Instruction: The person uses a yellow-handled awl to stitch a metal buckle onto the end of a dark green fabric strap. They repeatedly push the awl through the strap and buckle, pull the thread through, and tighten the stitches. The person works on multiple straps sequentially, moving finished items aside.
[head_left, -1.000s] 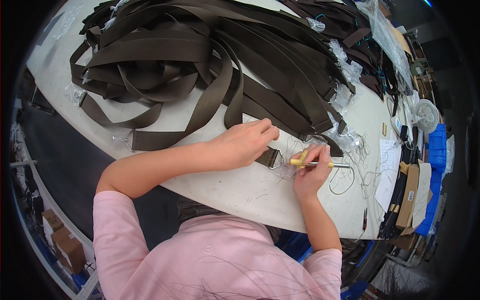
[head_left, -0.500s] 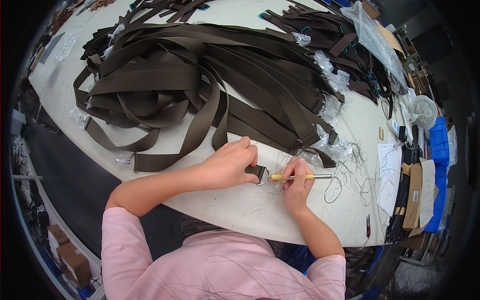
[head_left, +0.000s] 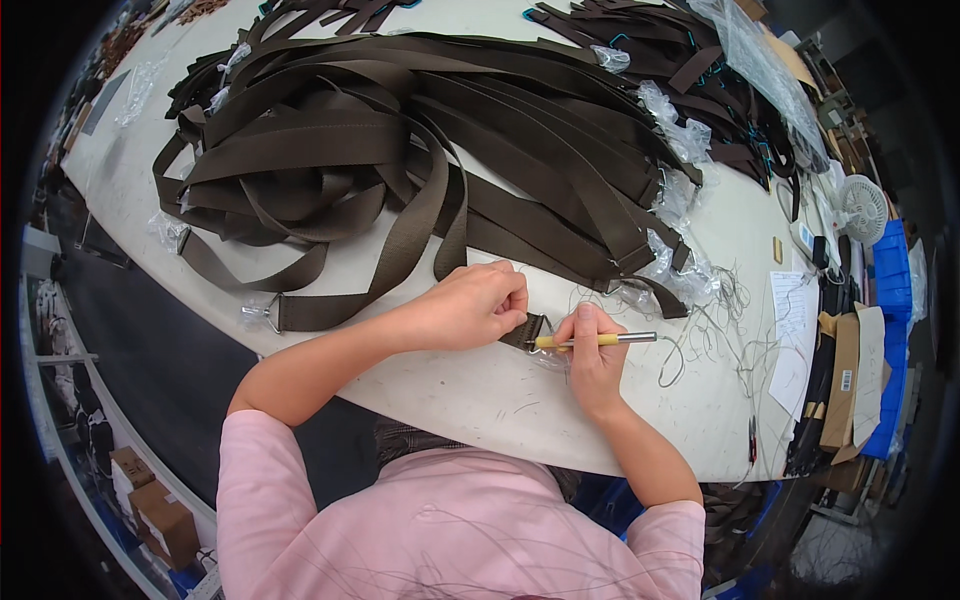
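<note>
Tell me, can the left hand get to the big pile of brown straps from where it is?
Probably yes. The left hand grips a strap end just below the pile of brown straps, with only bare table edge between.

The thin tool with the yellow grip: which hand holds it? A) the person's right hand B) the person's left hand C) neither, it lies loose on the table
A: the right hand grips the tool with its fingers, while the left hand pinches the brown strap end beside it.

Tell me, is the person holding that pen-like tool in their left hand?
No, the slim yellow-and-metal tool sits in the right hand, while the left hand pinches the brown strap end.
</note>
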